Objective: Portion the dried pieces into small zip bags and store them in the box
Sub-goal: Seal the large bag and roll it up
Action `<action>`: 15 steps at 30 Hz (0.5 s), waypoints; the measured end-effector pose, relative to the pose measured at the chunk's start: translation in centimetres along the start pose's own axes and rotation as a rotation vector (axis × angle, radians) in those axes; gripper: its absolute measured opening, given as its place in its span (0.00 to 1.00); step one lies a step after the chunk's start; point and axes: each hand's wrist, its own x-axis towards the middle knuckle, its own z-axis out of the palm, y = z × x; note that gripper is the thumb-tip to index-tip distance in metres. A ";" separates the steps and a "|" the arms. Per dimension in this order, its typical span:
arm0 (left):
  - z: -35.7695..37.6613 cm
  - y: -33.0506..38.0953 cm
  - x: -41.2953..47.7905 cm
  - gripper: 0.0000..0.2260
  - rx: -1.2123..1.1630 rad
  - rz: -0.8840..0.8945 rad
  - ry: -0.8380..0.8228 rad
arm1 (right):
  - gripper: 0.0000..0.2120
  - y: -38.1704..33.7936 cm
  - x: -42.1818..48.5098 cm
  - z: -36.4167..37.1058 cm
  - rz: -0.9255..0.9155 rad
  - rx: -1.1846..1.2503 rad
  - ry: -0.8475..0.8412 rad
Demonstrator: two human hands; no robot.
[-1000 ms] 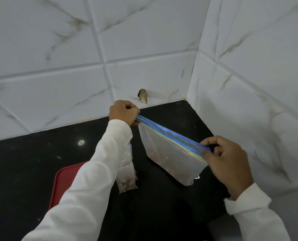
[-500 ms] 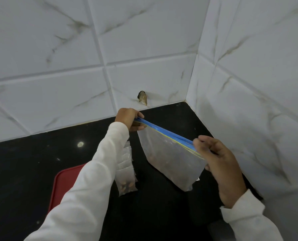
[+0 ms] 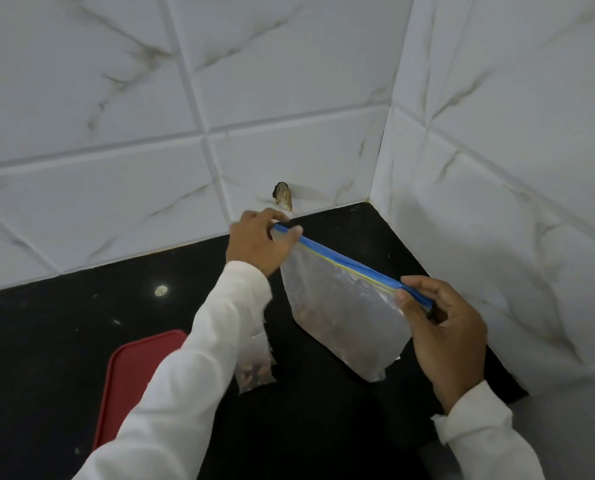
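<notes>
Black counter [image 3: 64, 341]: blue-zipped translucent bag [image 3: 344, 306]

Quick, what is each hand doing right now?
Left hand: closed, pinching the far end of the large zip bag at its blue seal.
Right hand: closed, pinching the near end of the same seal.

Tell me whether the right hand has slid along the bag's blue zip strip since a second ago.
Yes. The right hand slid up the blue zip strip from its near end toward the left hand.
</notes>
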 end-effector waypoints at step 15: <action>5.0 5.5 -2.5 0.06 0.033 0.527 -0.536 | 0.10 0.3 1.2 1.2 0.059 -0.026 0.047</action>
